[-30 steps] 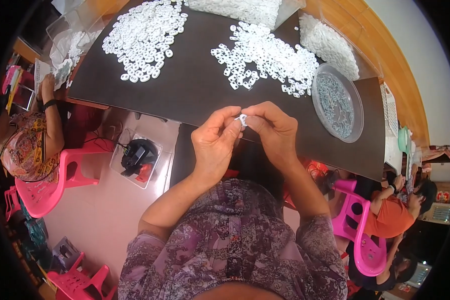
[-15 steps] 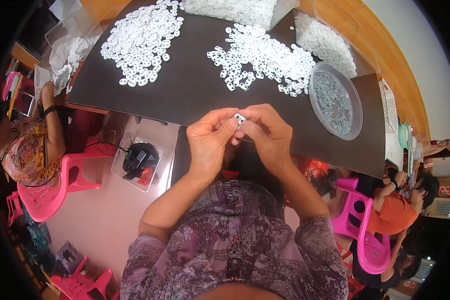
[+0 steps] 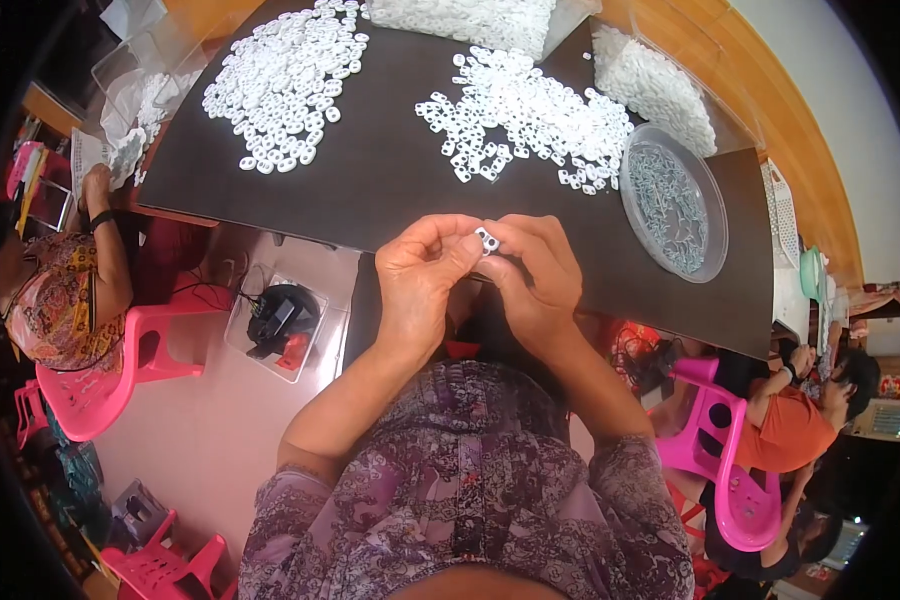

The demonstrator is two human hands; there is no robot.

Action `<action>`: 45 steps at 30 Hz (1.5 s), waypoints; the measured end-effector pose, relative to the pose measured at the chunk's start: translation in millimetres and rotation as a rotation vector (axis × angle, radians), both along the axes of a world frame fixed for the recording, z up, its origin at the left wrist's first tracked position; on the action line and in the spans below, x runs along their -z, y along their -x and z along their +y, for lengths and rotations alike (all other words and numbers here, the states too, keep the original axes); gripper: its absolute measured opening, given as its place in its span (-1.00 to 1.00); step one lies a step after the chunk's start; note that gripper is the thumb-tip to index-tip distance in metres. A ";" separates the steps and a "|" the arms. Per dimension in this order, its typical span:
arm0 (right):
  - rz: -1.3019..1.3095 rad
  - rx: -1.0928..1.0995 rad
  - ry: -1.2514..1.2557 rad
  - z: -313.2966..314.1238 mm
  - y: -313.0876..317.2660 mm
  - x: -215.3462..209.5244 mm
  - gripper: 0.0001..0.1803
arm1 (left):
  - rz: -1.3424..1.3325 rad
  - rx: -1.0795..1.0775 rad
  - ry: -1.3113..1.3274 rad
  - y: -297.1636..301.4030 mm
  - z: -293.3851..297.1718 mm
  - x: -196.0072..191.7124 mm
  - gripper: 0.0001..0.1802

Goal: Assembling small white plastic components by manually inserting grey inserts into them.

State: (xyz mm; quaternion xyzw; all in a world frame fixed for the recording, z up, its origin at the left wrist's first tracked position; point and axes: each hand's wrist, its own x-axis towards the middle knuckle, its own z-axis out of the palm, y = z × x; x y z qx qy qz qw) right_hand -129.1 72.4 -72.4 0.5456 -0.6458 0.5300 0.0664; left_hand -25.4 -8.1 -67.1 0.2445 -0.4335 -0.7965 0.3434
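A small white two-holed plastic piece [image 3: 487,240] is held up just above the table's near edge. My left hand [image 3: 420,275] is closed, its thumb and forefinger pinching the piece from the left. Around the piece's right side come the curled fingers of my right hand [image 3: 540,275], with the thumb below and the fingertips at its edge. Many like pieces lie in a loose pile [image 3: 530,110] beyond my hands and in a larger pile [image 3: 285,75] at the far left. A round clear tub [image 3: 722,240] at the right contains small grey metal screws.
Two clear bins of white pieces, a middle one [image 3: 460,22] and a right one [image 3: 650,85], stand along the table's far side. A person [image 3: 65,300] sits at the left by a pink chair [image 3: 160,350]; another in orange [image 3: 790,420] sits right. A tray [image 3: 305,350] lies on the floor.
My right thumb has dropped lower and its fingers have opened slightly, so more of the white piece shows. The piece has shifted a little to the right.
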 end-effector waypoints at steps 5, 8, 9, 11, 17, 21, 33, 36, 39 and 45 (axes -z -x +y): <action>-0.102 -0.032 -0.002 1.8 -2.0 -1.1 -0.69 | 0.043 0.081 -0.020 -6.3 -2.8 -0.3 -0.77; -0.158 -0.045 0.010 1.8 -4.2 -2.4 -0.69 | 0.045 0.076 0.023 -7.2 -1.4 -2.6 -0.74; -0.192 -0.052 0.022 1.7 -5.1 -2.7 -0.69 | 0.045 0.076 0.022 -7.2 -0.9 -3.3 -0.74; -0.191 -0.049 0.026 1.7 -6.7 -3.0 -0.69 | 0.125 0.071 0.036 -7.6 0.4 -4.5 -0.75; -0.191 -0.077 0.021 2.6 -9.6 -5.8 -0.70 | 0.128 0.035 0.069 -9.8 0.2 7.7 -0.77; -0.271 -0.094 0.010 2.6 -15.1 -6.4 -0.72 | 0.187 -0.007 0.077 -6.8 4.6 14.1 -0.78; -0.392 -0.098 0.031 -1.3 -18.1 -4.6 -0.73 | 0.165 -0.047 0.164 -7.1 -1.3 11.8 -0.77; -0.383 -0.104 0.020 0.5 -15.7 -7.4 -0.73 | 0.097 -0.010 0.287 -11.9 -5.1 7.9 -0.73; -0.345 -0.096 -0.001 0.4 -17.5 -9.7 -0.74 | 0.122 0.042 0.241 -14.2 -6.5 9.7 -0.70; -0.267 -0.077 0.121 -8.5 -20.0 1.3 -0.72 | 0.091 -0.079 0.405 -9.9 -4.4 17.9 -0.73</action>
